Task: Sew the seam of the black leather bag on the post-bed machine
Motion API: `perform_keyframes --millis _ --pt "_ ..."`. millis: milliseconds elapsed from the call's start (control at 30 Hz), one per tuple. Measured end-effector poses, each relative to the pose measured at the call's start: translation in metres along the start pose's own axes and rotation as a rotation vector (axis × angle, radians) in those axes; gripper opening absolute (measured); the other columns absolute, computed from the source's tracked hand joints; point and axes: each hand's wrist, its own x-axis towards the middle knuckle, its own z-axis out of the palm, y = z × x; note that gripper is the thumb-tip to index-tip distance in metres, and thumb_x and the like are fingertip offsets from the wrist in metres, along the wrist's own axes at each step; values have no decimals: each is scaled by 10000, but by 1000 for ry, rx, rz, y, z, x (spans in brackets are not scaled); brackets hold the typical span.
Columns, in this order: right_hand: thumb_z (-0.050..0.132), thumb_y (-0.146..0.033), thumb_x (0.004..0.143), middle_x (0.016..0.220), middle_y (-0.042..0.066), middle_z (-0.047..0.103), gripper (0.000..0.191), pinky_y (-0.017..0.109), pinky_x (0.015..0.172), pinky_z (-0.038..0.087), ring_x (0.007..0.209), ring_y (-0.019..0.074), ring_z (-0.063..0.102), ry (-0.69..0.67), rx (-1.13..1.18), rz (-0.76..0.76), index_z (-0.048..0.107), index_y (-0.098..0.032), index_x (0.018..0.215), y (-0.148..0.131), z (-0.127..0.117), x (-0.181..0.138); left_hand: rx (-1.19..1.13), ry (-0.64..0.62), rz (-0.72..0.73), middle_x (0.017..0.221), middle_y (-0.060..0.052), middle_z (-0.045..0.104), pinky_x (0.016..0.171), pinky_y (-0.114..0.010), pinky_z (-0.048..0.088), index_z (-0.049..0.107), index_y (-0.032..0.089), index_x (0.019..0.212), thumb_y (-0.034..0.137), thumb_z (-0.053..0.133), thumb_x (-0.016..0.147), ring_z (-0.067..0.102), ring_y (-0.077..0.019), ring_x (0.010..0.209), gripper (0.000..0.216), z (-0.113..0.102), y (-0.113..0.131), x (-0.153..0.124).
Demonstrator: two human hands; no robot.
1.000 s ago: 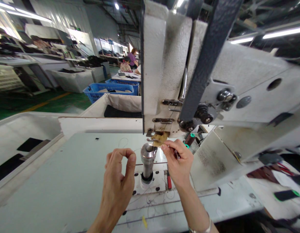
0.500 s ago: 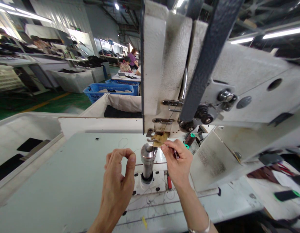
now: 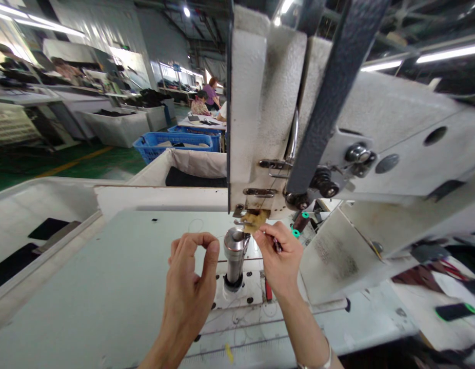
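My left hand (image 3: pixel 193 287) is raised left of the metal post (image 3: pixel 235 256), thumb and forefinger pinched together in a ring. Anything between those tips is too small to make out. On the post's other side, my right hand (image 3: pixel 280 256) is closed in a pinch just under the head of a white sewing machine (image 3: pixel 249 102). Its fingertips are at the edge of a tan fuzzy scrap (image 3: pixel 253 221) beside the needle area. A small dark, shiny object (image 3: pixel 277 245) shows among the right fingers; its kind is unclear.
Loose threads and a yellow scrap (image 3: pixel 229 352) lie on the pale table (image 3: pixel 106 287). Thread spools (image 3: pixel 301 221) stand behind my right hand. White bins with dark pieces (image 3: pixel 48 229) flank the table's left and back. Beyond are blue baskets (image 3: pixel 172 143) and people at tables.
My left hand has shifted slightly right, nearer the post. My right hand keeps almost the same place and pinch. The camera view has shifted a little.
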Motion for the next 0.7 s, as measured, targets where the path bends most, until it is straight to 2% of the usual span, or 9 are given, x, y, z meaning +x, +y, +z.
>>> perform_keyframes --millis 267,700 --pt "731 -161 864 671 -52 572 65 226 550 339 600 86 471 6 -18 3 760 -218 870 0 -2 0 -42 -35 44 991 18 629 873 -359 389 560 266 993 362 533 955 526 -191 1002 107 5 15 11" --pt "728 -175 865 672 -46 574 47 233 550 340 597 90 469 23 2 25 760 -209 863 0 -4 1 -25 -14 52 999 11 639 869 -352 398 574 258 983 353 539 953 529 -191 998 106 3 15 9"
